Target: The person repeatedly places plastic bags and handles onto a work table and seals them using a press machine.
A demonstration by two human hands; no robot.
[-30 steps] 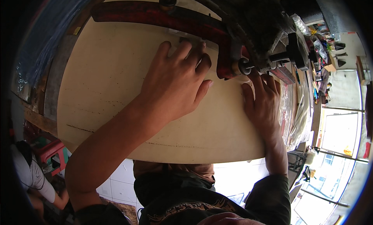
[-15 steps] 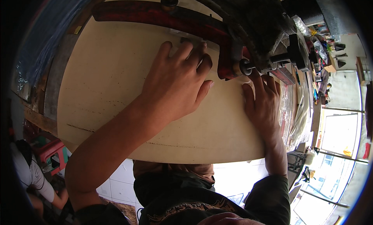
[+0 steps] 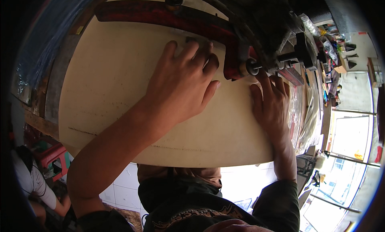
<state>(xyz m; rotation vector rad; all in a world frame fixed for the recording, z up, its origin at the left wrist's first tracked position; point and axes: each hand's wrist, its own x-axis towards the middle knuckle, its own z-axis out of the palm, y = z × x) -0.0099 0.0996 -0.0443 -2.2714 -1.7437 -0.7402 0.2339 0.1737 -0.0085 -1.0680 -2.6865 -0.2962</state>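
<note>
A cream board (image 3: 108, 67) with dark specks and lines of small marks lies before me. Across its far part runs a dark red, scuffed bar (image 3: 136, 11) with a bend at its right end. My left hand (image 3: 182, 77) lies over the board, fingers spread and a little bent. Its fingertips reach toward a clear, flat piece beside the bar; what they touch is partly hidden. My right hand (image 3: 272, 101) rests at the board's right side, thumb apart and fingers stretched forward. Its fingertips are partly hidden beneath a black screw clamp (image 3: 253, 66).
Dark machine parts (image 3: 268, 35) stand over the far right. Blue plastic sheeting (image 3: 52, 43) hangs at the far left, above a wooden edge. A red plastic stool (image 3: 58, 162) and another person's arm (image 3: 50, 196) show at lower left. Clear plastic sheets (image 3: 309, 119) lie at right.
Both hands hold almost the same place and pose. The whole picture has shifted very slightly.
</note>
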